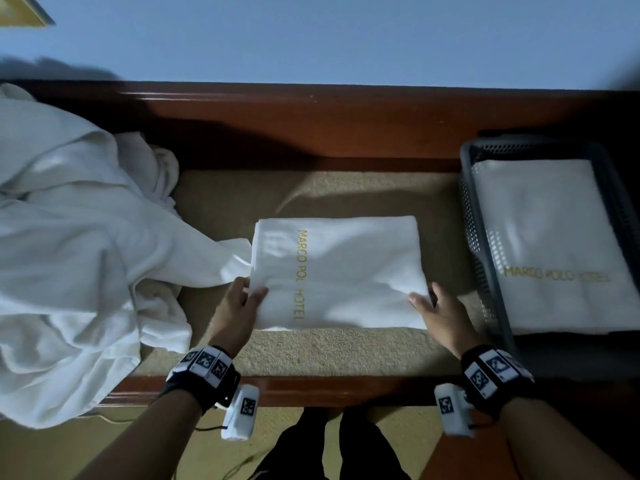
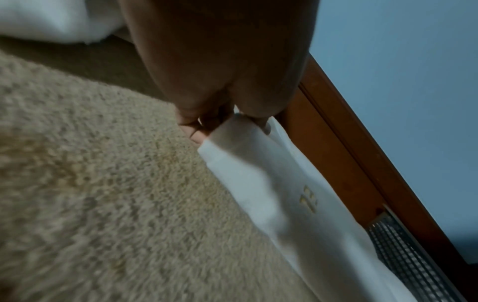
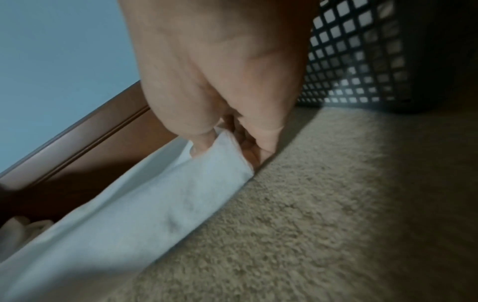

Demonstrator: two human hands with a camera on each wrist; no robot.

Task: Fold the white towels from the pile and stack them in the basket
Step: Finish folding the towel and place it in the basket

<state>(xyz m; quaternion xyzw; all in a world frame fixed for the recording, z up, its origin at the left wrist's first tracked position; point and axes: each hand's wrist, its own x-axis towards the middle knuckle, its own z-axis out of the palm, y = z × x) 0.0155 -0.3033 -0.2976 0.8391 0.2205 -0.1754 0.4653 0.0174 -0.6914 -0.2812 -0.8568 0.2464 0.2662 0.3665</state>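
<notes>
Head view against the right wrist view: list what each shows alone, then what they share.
Head view only: the left hand, the unfolded pile, the towel in the basket and the gold lettering.
Right wrist view only: fingers tucked under the folded towel's corner.
Both: the right hand gripping that towel, the basket and the beige mat.

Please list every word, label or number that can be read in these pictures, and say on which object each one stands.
"MARCO POL HOTEL": gold letters on the folded white towel on the beige carpet; a crease hides the last letter of the second word.
"MARCO POLO HOTEL": gold letters on the folded white towel in the dark grey plastic mesh basket; the last word is blurred.
Black-and-white square markers on the wristbands: patterns, no readable text.
</notes>
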